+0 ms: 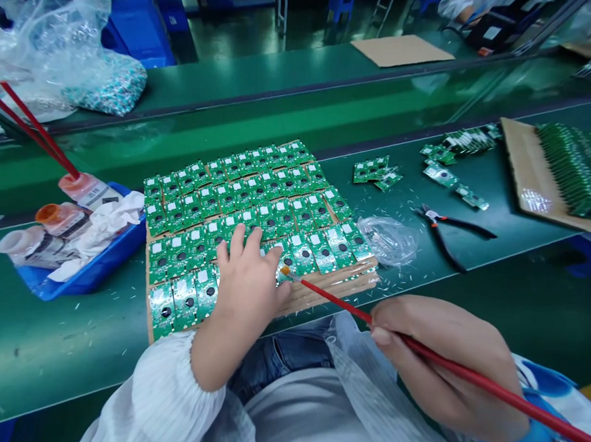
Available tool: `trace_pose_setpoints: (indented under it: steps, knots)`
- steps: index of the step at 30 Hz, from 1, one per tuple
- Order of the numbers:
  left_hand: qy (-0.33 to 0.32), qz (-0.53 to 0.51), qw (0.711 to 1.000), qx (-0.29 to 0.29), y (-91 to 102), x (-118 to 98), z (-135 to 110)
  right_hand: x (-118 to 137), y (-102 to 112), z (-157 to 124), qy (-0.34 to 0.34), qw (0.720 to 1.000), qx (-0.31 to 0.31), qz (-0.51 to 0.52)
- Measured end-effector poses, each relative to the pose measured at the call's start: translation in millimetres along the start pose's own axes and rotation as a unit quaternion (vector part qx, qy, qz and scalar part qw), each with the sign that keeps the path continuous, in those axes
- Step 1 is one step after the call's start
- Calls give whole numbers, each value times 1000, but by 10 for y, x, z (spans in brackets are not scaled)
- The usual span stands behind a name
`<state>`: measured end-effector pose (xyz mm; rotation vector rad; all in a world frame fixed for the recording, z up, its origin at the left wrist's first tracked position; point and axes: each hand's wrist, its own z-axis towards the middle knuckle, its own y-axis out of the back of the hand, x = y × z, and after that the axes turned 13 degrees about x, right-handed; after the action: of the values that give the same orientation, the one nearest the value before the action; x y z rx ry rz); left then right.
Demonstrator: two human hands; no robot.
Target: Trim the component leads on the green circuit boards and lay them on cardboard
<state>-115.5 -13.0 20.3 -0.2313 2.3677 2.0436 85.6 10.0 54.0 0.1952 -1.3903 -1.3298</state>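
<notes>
Rows of green circuit boards (236, 207) lie packed on a cardboard-backed stack (321, 296) in front of me. My left hand (244, 278) rests flat on them, fingers spread, holding nothing. My right hand (441, 366) grips a thin red-handled brush (335, 300). Its orange bristles touch a board just beside my left fingertips. Part of the boards lies hidden under my left hand and wrist.
Loose boards (376, 169) and black-handled pliers (447, 233) lie to the right, near a clear plastic bag (387, 240). Stacked boards sit on cardboard (523, 175) at far right. A blue tray (129, 237) holds orange-capped bottles and white cloth. A person's sleeve (459, 3) shows beyond the green bench.
</notes>
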Motion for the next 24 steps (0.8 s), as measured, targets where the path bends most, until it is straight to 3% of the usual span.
trace_pose_setpoints:
  steps: [9, 17, 24]
  knots:
    - [4, 5, 1000, 1, 9, -9, 5, -111, 91, -128, -22, 995, -89, -25]
    - [-1, -10, 1000, -3, 37, -149, 69, -204, 7, -35, -31, 996, -78, -25]
    - [-8, 5, 1000, -1, 5, -226, 179, -162, 91, -83, -47, 998, -29, 2]
